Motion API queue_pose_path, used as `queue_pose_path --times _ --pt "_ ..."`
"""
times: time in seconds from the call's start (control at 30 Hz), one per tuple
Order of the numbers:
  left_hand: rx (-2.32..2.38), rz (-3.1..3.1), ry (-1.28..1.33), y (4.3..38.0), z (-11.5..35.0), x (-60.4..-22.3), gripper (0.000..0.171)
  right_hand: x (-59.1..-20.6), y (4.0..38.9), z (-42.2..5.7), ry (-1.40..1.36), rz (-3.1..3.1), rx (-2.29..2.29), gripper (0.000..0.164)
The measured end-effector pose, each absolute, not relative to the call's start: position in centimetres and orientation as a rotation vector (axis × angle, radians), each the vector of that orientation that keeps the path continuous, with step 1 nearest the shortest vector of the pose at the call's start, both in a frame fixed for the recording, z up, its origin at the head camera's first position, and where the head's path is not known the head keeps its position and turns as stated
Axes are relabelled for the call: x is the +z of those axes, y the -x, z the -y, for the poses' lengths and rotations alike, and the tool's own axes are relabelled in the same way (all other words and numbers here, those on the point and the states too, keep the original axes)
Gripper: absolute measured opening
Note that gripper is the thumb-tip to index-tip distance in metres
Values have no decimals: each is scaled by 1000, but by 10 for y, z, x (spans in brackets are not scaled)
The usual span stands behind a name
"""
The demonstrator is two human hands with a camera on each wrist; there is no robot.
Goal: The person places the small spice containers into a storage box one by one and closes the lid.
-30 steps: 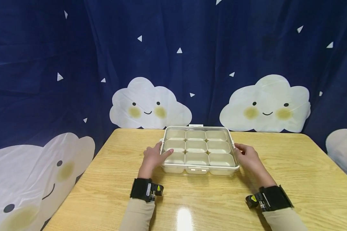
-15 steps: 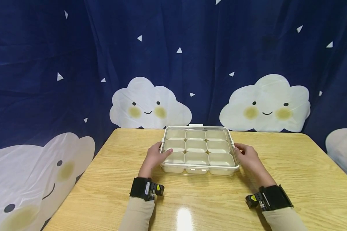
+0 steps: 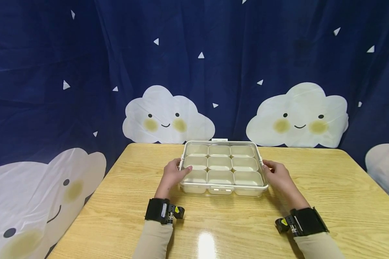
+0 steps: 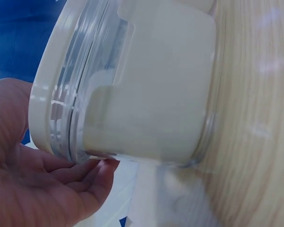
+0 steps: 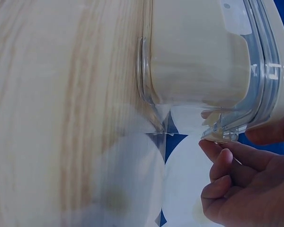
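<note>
A clear storage box (image 3: 218, 187) with a see-through, white-rimmed lid (image 3: 257, 187) stands on the wooden table. Several cream compartments (image 3: 219, 164) in rows show through the lid. My left hand (image 3: 173, 175) holds the box's left side, its thumb over the lid's edge. In the left wrist view its fingers (image 4: 97, 187) curl beneath the rim against the side wall. On the right side, my right hand (image 3: 277, 177) has its thumb at the lid's rim and curled fingers at a side latch (image 5: 220, 134), which sticks out from the wall. The left latch is hidden by the hand.
The wooden table (image 3: 233, 230) reaches back to a dark blue curtain (image 3: 181, 43) printed with smiling clouds. A white back latch (image 3: 219, 140) rises behind the box, and a white front latch (image 3: 222, 189) lies along the front rim.
My left hand's fingers have drawn in closer to the box's left side, and its thumb has shifted slightly left. The right hand and the box look unmoved.
</note>
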State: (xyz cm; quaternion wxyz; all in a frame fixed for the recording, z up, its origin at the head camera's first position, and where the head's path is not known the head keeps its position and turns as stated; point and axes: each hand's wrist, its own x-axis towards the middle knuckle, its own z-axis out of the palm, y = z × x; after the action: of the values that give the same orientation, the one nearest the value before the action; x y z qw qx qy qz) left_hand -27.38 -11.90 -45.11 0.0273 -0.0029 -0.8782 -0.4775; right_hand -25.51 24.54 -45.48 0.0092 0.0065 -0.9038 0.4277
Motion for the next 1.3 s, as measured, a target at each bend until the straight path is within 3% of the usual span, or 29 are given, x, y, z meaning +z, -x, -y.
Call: queue_pose_path --times 0.3,0.47,0.63,0.83,0.97,1.3 --pt "-1426 2769 -35 271 125 -451 76 -454 254 -246 -36 2821 1350 52" --pt "-1223 2807 -34 267 124 -447 76 -453 254 -245 -47 2818 1348 51" --pt "-869 2700 192 266 113 -439 60 -453 254 -246 -55 2812 1353 51" --pt "-777 2729 750 255 82 -426 34 -452 254 -246 -43 2819 1383 52" --pt "-652 2859 904 245 60 -427 40 -453 254 -247 -42 2824 1376 52" --pt "-774 2934 887 240 55 -425 54 -452 252 -246 -47 2814 1361 50"
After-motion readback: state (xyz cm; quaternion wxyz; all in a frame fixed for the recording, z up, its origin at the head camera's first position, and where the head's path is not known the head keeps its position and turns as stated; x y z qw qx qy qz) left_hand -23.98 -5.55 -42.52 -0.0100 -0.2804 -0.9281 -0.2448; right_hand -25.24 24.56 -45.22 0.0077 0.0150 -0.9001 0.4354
